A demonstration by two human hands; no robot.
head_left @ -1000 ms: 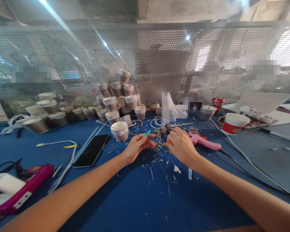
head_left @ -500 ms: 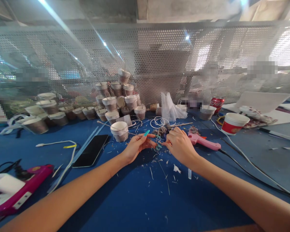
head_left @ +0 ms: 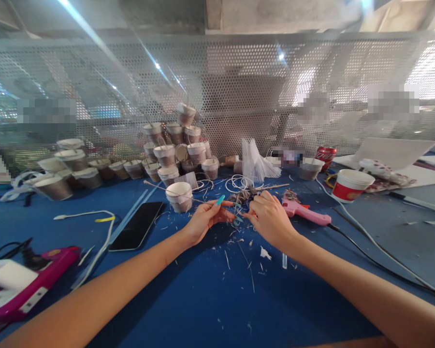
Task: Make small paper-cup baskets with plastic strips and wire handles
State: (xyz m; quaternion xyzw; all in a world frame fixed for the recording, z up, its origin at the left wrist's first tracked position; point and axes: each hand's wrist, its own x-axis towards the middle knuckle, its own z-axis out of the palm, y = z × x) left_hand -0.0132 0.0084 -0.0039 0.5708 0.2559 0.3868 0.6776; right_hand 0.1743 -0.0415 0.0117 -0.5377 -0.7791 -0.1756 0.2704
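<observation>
Left hand (head_left: pixel 202 222): grip narrow, closed on the thin stick (head_left: pixel 152 184), which extends leftward from the fingers past the white cup (head_left: pixel 179 198). Right hand (head_left: pixel 271 216): fingers curled, near the left fingertips; grip contents obscured, state cannot be determined.

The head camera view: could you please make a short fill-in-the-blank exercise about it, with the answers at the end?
The tabletop is ____.
The black phone lies to the ____ of the left hand.
The pink glue gun lies to the ____ of the right hand.
The drink can is mostly ____.

Missing words: blue; left; right; red.
</observation>
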